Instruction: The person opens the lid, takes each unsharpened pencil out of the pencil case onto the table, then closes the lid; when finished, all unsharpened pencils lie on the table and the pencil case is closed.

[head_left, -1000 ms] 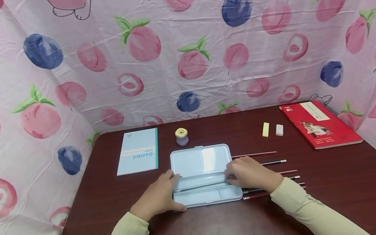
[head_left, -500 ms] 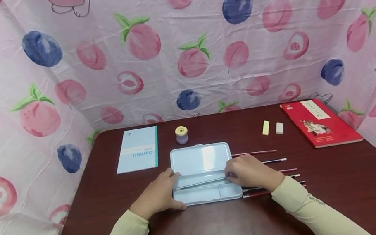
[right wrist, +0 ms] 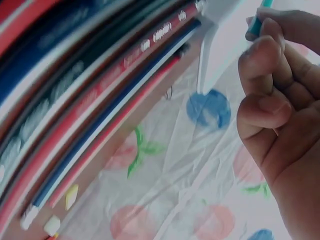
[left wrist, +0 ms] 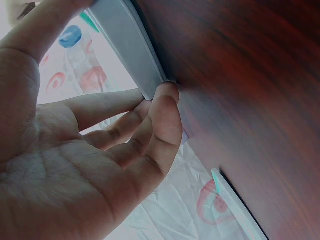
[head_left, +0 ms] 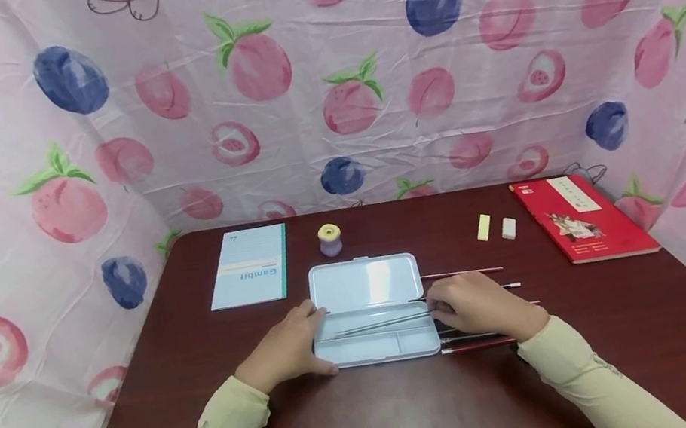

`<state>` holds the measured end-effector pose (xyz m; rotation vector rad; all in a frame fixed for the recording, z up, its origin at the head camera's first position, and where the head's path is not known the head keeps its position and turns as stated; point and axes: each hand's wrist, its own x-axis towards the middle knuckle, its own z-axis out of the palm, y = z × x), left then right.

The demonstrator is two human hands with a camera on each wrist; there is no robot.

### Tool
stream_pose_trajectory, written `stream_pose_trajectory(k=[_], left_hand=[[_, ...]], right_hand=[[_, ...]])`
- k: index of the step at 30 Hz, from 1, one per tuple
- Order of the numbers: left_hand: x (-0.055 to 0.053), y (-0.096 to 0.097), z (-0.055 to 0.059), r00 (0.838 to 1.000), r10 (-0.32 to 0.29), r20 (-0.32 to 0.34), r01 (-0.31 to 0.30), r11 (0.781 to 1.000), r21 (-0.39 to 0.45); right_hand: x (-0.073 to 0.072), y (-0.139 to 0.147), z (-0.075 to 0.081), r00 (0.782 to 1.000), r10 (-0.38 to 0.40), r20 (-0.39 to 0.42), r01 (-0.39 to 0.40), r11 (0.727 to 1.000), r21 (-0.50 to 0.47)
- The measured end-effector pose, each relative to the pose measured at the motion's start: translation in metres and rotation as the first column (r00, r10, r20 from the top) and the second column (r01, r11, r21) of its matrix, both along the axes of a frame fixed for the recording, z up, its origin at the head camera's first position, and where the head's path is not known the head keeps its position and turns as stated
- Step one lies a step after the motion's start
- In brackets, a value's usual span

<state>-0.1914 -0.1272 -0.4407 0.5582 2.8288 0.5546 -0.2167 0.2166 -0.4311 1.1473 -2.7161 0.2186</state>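
An open light-blue pencil case [head_left: 357,353] lies on the table, its lid [head_left: 341,283] folded back away from the person. My left hand [head_left: 284,347] holds the case's left end, thumb at the front corner and forefinger near the hinge. In the left wrist view, fingertips [left wrist: 167,92] meet the case's edge. My right hand [head_left: 479,305] pinches a slim teal pencil [head_left: 390,323] by its right end, between thumb and forefinger. The pencil stretches leftward over the case's rear compartment. Its teal tip [right wrist: 255,27] shows in the right wrist view.
Several pencils [head_left: 463,271] lie side by side right of the case, partly under my right hand. Behind are a notebook [head_left: 249,267], a small yellow-and-purple pot-shaped object [head_left: 330,241], a yellow eraser [head_left: 483,227], a white eraser [head_left: 509,228] and a red book [head_left: 585,217].
My right hand has shifted to the right, drawing the teal pencil along so its left tip sits farther from the case's left end. My left hand stays on the case.
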Motion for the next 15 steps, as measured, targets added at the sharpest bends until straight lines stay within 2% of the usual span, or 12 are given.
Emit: stream_pose_trajectory(k=[11,15], left_hand=[[-0.001,0.0,-0.002,1.0,-0.007,-0.005,0.007,1.0,0.006],[-0.001,0.001,-0.001,1.0,0.004,0.006,-0.004,1.0,0.004]], right_hand=[[0.011,0.047,0.015,0.991,-0.055,0.124,0.056,0.998,-0.004],[0.018,0.065,0.018,0.975,-0.082,0.205,0.088,0.996,-0.019]])
